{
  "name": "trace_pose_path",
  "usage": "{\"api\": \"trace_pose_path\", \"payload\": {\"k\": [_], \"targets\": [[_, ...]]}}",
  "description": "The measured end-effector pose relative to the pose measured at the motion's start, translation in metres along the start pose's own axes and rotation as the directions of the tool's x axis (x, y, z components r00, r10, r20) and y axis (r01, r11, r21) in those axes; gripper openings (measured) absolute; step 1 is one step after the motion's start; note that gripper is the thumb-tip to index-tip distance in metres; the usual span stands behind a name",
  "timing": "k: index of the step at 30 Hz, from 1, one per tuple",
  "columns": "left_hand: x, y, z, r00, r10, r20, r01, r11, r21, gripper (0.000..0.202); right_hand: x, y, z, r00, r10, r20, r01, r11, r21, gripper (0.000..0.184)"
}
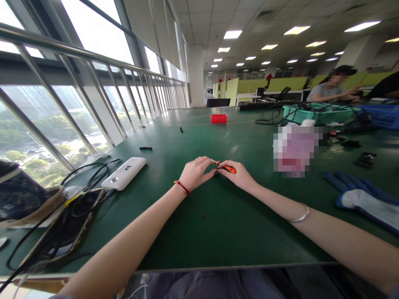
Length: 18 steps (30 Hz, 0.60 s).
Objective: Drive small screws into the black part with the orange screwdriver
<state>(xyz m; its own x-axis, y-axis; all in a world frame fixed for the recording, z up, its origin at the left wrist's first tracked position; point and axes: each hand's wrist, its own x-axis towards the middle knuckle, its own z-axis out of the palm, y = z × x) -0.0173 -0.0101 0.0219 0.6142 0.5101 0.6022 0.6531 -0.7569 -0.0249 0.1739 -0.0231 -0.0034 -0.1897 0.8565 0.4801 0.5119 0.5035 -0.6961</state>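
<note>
A: What's the biggest thing there?

B: The green-topped table point(199, 232), stretching away from the wearer, with a metal railing point(71, 52) running along its left side.

A: Anyone else about?

B: A person in a dark cap point(330, 85), far off to the right, beyond a teal plastic basket point(293, 114) on the table.

A: Next down in size?

B: A blue-and-white work glove point(370, 199), lying flat near the table's right side.

A: And the wearer's own hands, how are they set?

B: Close together over the middle of the table. The right hand point(241, 177) is closed round an orange-and-black screwdriver point(230, 169), the shaft slanting up to the left forefinger. The left hand point(196, 171) has its fingers bent, thumb and forefinger only narrowly parted; whether it grips anything, I cannot tell (the fingertips hide too much).

A: Smaller than those?

B: A white power bank point(124, 173) over on the left, and a red plastic bin point(218, 118) well beyond the hands.

A: The smallest?

B: A black strip-like piece point(145, 148) past the power bank, and a tiny black part point(216, 174) just under the fingertips, between the hands; its shape is too small to make out.
</note>
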Motion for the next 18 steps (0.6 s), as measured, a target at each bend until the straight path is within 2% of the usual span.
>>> {"api": "trace_pose_path", "payload": {"k": [3,5,8,10,13,16,18], "targets": [[-0.002,-0.009,0.000,0.981,-0.182,0.070,0.192,0.966,-0.175,0.019,0.001,0.002,-0.005,1.000,0.012,-0.004,-0.012,0.997,-0.077,0.011],[-0.003,-0.012,0.002,0.969,-0.209,0.133,0.237,0.938,-0.253,0.016,0.000,0.002,-0.007,1.000,0.005,0.003,-0.004,0.990,-0.140,0.011],[-0.002,-0.009,0.003,0.971,-0.197,0.135,0.232,0.914,-0.332,0.016,-0.001,-0.001,-0.009,1.000,-0.024,0.019,0.027,0.979,-0.203,0.013],[-0.001,-0.004,0.002,0.975,-0.180,0.128,0.213,0.924,-0.317,0.020,-0.002,-0.003,-0.010,0.998,-0.049,0.033,0.056,0.972,-0.228,0.013],[0.000,0.001,0.003,0.974,-0.146,0.175,0.182,0.961,-0.210,0.021,-0.003,-0.004,-0.009,0.996,-0.079,0.052,0.090,0.963,-0.253,0.013],[0.000,0.001,0.007,0.958,-0.154,0.241,0.196,0.968,-0.159,0.024,-0.003,-0.003,-0.011,0.998,-0.062,0.018,0.064,0.960,-0.272,0.012],[-0.001,0.001,0.009,0.955,-0.160,0.249,0.204,0.965,-0.163,0.026,-0.002,-0.001,-0.012,0.999,-0.044,-0.012,0.039,0.961,-0.275,0.012]]}}
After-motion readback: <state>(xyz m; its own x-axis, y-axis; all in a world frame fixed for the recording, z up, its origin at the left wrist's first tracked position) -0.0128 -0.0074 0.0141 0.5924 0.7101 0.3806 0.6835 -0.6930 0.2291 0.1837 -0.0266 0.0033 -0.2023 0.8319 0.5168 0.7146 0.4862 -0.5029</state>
